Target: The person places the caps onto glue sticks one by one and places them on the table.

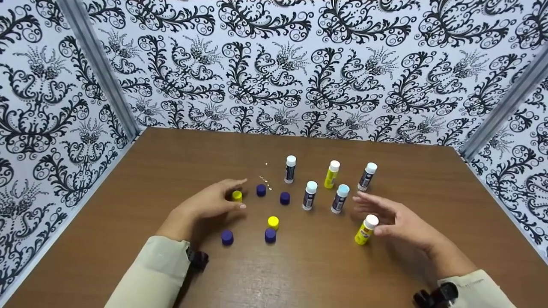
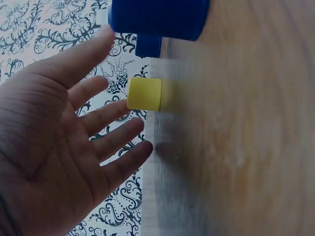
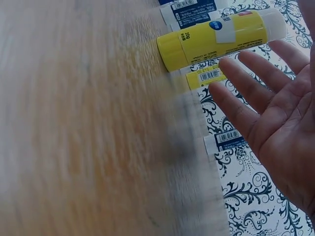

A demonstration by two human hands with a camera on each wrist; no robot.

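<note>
1. An upright yellow plastic glue stick with a white top (image 1: 363, 236) stands just beside the right hand (image 1: 404, 220), whose fingers are extended and spread; whether the thumb touches it I cannot tell.
2. Well to the glue stick's left and slightly beyond it, a small yellow cylindrical plastic cap (image 1: 237, 196) sits between the thumb and fingers of the left hand (image 1: 209, 201), relaxed and uncurled; contact cannot be told.
3. Toward the person from the glue stick, brown wooden tabletop (image 1: 317, 273) stretches wide; more wood separates it from a second yellow cap (image 1: 273, 223) on its left.
4. Beyond the glue stick, the tabletop's back edge meets a black-and-white patterned wall (image 1: 265, 55); grey posts (image 1: 102, 64) mark both corners.
5. Four navy tubes with white ends (image 1: 310, 196) and another yellow tube (image 1: 332, 175) stand beyond the glue stick, most to its left, crowding the right fingertips' far side.
6. Four dark blue caps (image 1: 227, 238) and white crumbs (image 1: 266, 182) lie scattered to the glue stick's left.
</note>
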